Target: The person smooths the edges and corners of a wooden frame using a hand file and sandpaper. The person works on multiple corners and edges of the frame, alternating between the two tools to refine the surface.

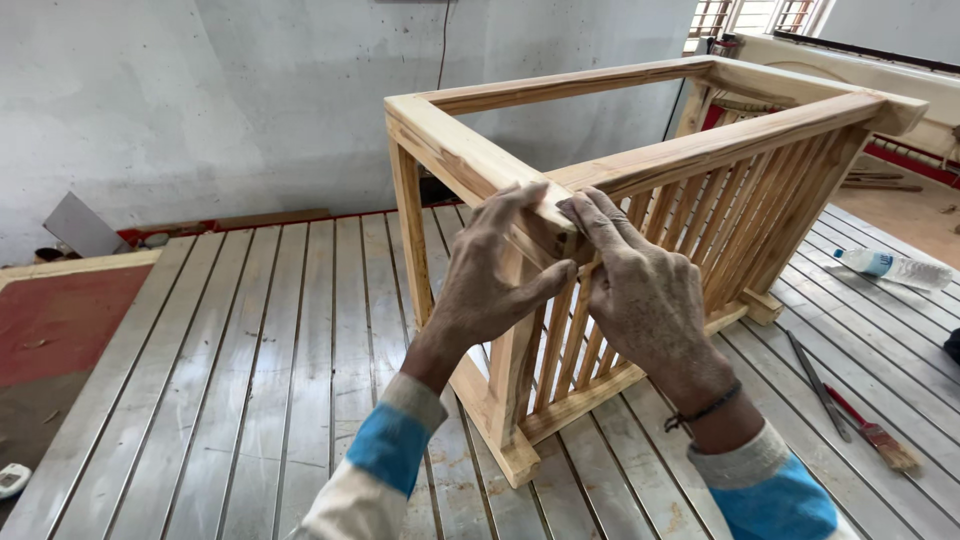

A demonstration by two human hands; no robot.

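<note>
With the left hand (490, 275) and right hand (635, 285) both pinching the wooden frame (640, 165) corner, fingers curled shut on it — uneven pressure could likely tip it toward the paintbrush (870, 430) right of the right hand.

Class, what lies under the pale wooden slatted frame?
The pale wooden slatted frame stands on a ribbed grey metal floor. Both hands cover its near corner joint.

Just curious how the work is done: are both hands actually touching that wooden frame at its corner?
Touching. The head view shows the left hand and the right hand with fingers pressed on the wooden frame at its near top corner.
</note>
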